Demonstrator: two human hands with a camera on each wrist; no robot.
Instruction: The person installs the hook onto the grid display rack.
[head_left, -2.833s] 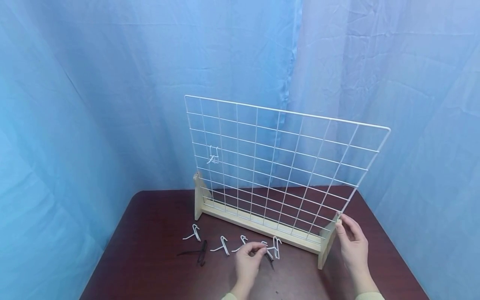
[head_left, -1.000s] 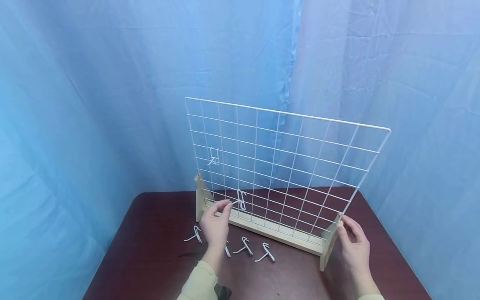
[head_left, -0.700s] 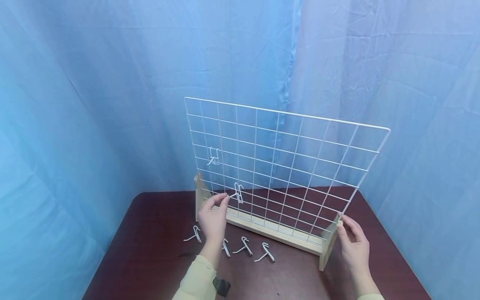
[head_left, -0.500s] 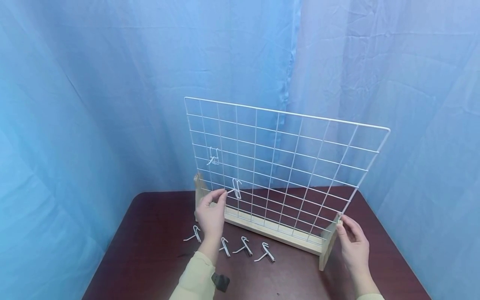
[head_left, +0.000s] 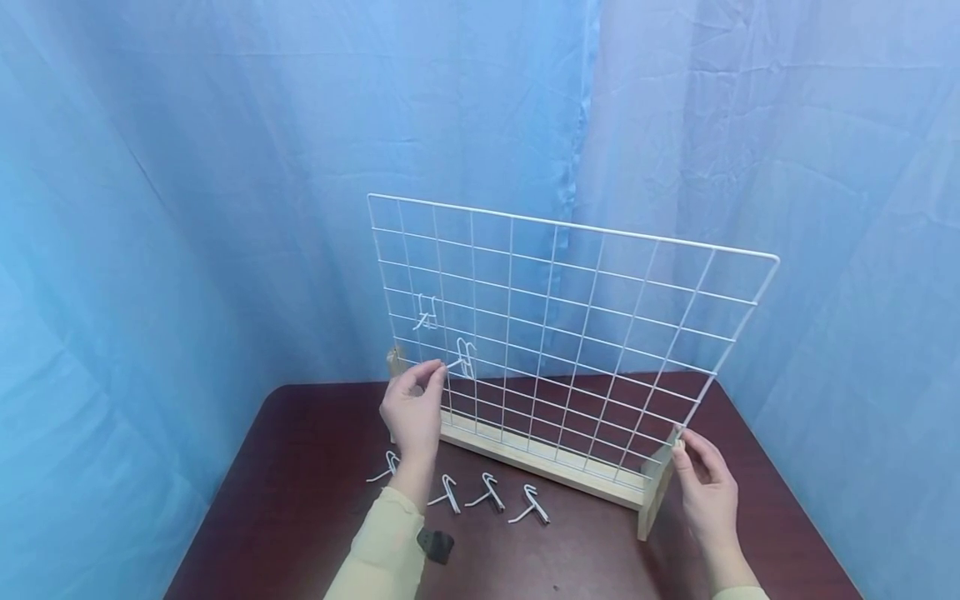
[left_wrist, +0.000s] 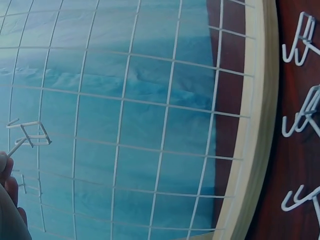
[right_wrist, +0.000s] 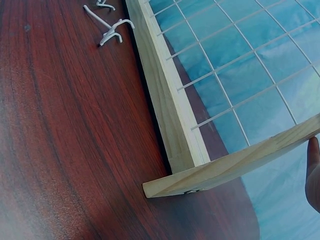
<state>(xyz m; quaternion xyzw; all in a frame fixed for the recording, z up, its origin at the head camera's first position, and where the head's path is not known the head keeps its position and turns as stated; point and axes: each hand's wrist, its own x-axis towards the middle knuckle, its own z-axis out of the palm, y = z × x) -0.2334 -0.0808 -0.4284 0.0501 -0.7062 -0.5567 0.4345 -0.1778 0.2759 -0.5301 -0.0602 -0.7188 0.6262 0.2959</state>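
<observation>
My left hand (head_left: pixel 412 408) pinches the prong of a white wire hook (head_left: pixel 467 360) between thumb and fingertips. The hook's frame overlaps the lower left part of a white wire grid panel (head_left: pixel 556 223) in the head view. In the left wrist view the pinched hook (left_wrist: pixel 32 134) is at the left edge. Another white hook (head_left: pixel 427 317) hangs on the grid, above my left hand. My right hand (head_left: pixel 708 492) grips the top of the stand's right wooden end (head_left: pixel 652 492), by the panel's edge; only a finger (right_wrist: pixel 314 175) shows in the right wrist view.
Several white hooks (head_left: pixel 532 506) lie in a row on the dark red table, before the stand's wooden base (head_left: pixel 525 460). My left forearm partly covers the leftmost hook (head_left: pixel 386 467). A small black device (head_left: pixel 435 545) sits at my left wrist. Blue curtains surround the table.
My left hand has lifted a white hook from the table's front, carried it left to the grid, and lately raised it up and slightly left. My right hand keeps its place.
</observation>
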